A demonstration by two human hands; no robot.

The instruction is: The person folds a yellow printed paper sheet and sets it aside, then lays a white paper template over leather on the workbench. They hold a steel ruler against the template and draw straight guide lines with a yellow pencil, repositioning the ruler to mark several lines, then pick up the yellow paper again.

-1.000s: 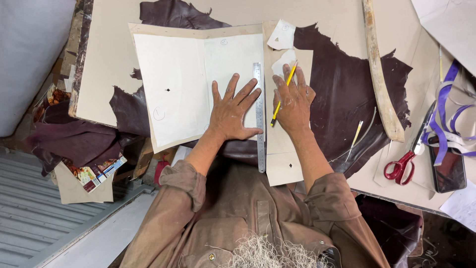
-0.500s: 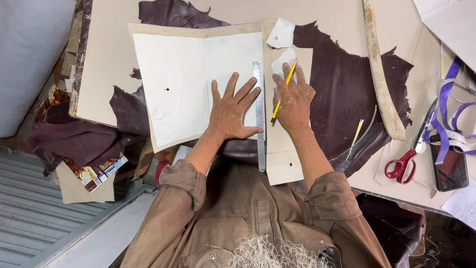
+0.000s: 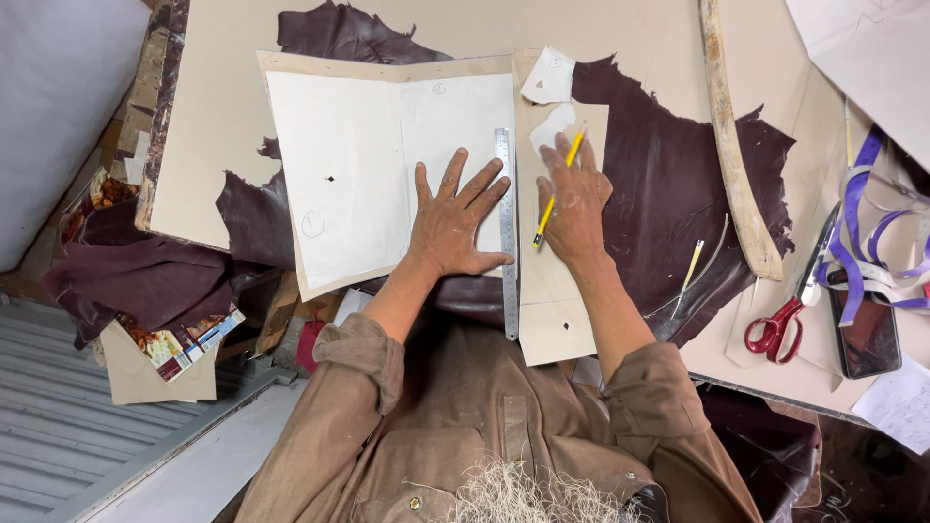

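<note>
Head view: a steel ruler [image 3: 506, 232] is pinned flat by the open left hand [image 3: 453, 218]; a yellow pencil [image 3: 558, 186] is gripped by the right hand [image 3: 575, 201]. Red scissors [image 3: 781, 320] lie at three o'clock, partly hidden.

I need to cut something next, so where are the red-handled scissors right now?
In the head view, the red-handled scissors lie on the table at the person's right, beyond the dark leather, beside a black phone and purple straps.

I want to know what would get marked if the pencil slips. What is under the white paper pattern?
A tan card sheet borders the large white paper pattern, and dark maroon leather spreads out from beneath both. The left hand covers part of the pattern; the table under the leather is hidden.
</note>
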